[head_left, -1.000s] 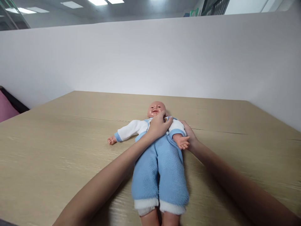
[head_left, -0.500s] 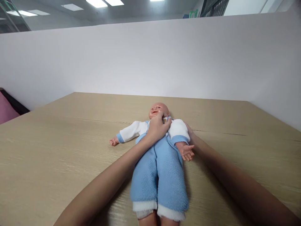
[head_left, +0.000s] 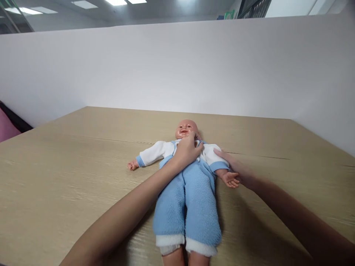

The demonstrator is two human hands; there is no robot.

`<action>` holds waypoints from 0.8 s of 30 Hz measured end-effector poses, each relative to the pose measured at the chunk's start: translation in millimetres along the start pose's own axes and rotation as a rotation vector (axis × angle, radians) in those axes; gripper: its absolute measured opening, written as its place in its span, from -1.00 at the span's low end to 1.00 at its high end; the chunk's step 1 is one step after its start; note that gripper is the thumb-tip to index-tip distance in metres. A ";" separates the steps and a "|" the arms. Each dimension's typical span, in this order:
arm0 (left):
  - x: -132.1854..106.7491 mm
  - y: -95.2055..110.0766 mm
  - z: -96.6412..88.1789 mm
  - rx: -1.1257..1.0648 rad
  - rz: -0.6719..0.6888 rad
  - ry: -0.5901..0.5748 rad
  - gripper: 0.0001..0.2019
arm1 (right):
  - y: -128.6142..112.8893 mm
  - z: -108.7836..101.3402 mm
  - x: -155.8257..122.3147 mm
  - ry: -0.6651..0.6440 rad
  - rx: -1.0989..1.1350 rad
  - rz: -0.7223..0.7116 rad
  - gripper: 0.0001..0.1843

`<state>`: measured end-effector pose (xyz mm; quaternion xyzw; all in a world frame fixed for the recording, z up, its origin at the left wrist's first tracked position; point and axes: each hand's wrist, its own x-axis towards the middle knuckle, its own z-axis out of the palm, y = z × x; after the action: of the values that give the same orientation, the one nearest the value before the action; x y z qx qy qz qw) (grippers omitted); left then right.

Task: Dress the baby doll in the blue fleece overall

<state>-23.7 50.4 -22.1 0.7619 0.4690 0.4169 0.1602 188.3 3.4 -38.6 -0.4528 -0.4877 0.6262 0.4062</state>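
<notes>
Lying on its back near the middle of the table (head_left: 55,166), the doll (head_left: 188,188) has its bare feet toward our near edge and its head toward the far edge. Blue fleece trousers (head_left: 187,207) cover the legs, with white cuffs nearest us.

Our left hand (head_left: 188,151) rests on the doll's chest just below the chin, fingers curled at the collar of the white top; we cannot tell whether it pinches fabric or only presses. Our right hand (head_left: 238,168) lies flat and open on the table beside the doll's near arm, fingers touching the blue sleeve cuff and the small plastic hand (head_left: 231,180). The doll's other arm (head_left: 148,154) stretches out toward the left edge, untouched.

Beyond the head, bare table runs to a white partition (head_left: 177,66); a pink object (head_left: 7,127) shows past the far-left corner.

Risk, as we judge it: the fleece looks loose, so a pull at the collar could drag the whole doll along the smooth top rather than shift the garment. The right hand holds nothing, so the arm could slip away from it.
</notes>
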 end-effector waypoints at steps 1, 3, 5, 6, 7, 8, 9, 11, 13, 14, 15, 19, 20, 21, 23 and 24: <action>-0.3 -0.3 0.5 0.015 0.009 -0.003 -0.86 | -0.9 -5.2 -8.5 -0.012 -0.018 0.036 -0.58; -0.4 -0.7 1.0 0.042 0.017 -0.012 -0.87 | -2.0 -19.0 -23.8 -0.024 -0.075 0.123 -0.55; -0.3 -0.4 1.1 0.061 0.010 -0.022 -0.87 | -1.6 -36.2 -36.1 0.004 -0.148 0.173 -0.50; -0.3 -0.1 1.0 0.067 0.003 -0.026 -0.87 | -0.7 -44.9 -41.2 0.045 -0.187 0.170 -0.49; -0.2 0.3 0.9 0.071 -0.002 -0.029 -0.87 | 0.8 -53.0 -45.7 0.102 -0.227 0.149 -0.47; -0.3 0.7 0.7 0.074 -0.002 -0.033 -0.87 | 2.7 -59.8 -49.8 0.159 -0.266 0.119 -0.46; -0.4 1.2 0.4 0.076 0.001 -0.037 -0.87 | 4.9 -64.8 -53.3 0.210 -0.300 0.090 -0.44; -0.5 1.9 -0.5 0.078 0.006 -0.046 -0.88 | 9.8 -69.7 -58.8 0.290 -0.350 0.047 -0.39; -0.7 2.3 -1.6 0.065 0.009 -0.062 -0.89 | 14.9 -69.8 -62.2 0.332 -0.398 0.005 -0.34; -0.8 2.4 -2.4 0.054 0.014 -0.066 -0.90 | 17.3 -69.6 -63.1 0.344 -0.435 -0.016 -0.33; -0.9 2.5 -3.5 0.044 0.026 -0.061 -0.91 | 19.8 -69.9 -63.7 0.350 -0.481 -0.036 -0.33; -3.2 6.6 -13.8 0.056 0.166 0.019 -0.94 | 28.8 -80.3 -63.0 0.377 -0.761 -0.159 -0.41; -4.9 8.7 -18.7 0.053 0.207 0.038 -0.95 | 30.7 -84.2 -62.5 0.387 -0.857 -0.210 -0.45; -7.5 10.9 -24.6 0.044 0.241 0.049 -0.95 | 32.4 -87.7 -62.1 0.396 -0.948 -0.265 -0.48; -15.7 14.2 -38.7 0.019 0.279 0.062 -0.93 | 34.3 -91.2 -62.2 0.416 -1.103 -0.370 -0.51; -21.5 14.2 -46.3 0.014 0.282 0.068 -0.91 | 34.3 -90.1 -63.2 0.443 -1.161 -0.424 -0.51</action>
<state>-56.4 18.1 4.3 0.8069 0.3652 0.4575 0.0787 289.2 -41.5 -71.7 -0.6107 -0.7300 0.0595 0.3010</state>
